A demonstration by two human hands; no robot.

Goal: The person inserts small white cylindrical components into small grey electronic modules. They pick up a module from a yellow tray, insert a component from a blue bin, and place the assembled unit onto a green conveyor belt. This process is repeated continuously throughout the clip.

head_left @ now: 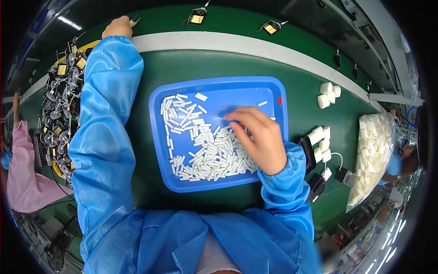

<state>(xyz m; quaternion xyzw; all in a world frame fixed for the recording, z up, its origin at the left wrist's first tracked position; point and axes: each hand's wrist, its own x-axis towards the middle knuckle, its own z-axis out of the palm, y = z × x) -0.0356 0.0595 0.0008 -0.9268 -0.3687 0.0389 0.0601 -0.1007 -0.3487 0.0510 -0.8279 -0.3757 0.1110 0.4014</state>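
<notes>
My left hand (117,28) reaches far forward to the green belt at the upper left. Its fingers are closed at a small wired electronic part (133,22), which shows just beside the fingertips. Over the right half of a blue plastic tray (219,186) is my right hand (261,139), palm down. Its thumb and forefinger curl toward each other in a pinch; whatever lies between them is too small to make out. Many short white tubes (214,153) lie loose in the tray, heaped thickest toward its near side and partly hidden under the right hand.
Wired parts with pale yellow pads (197,18) are spaced along the belt. Left of my arm, more parts fill a yellow container (57,170). White blocks (323,141), black devices (316,186) and a clear bag of pale pieces (372,153) lie right. Other people sit at both sides.
</notes>
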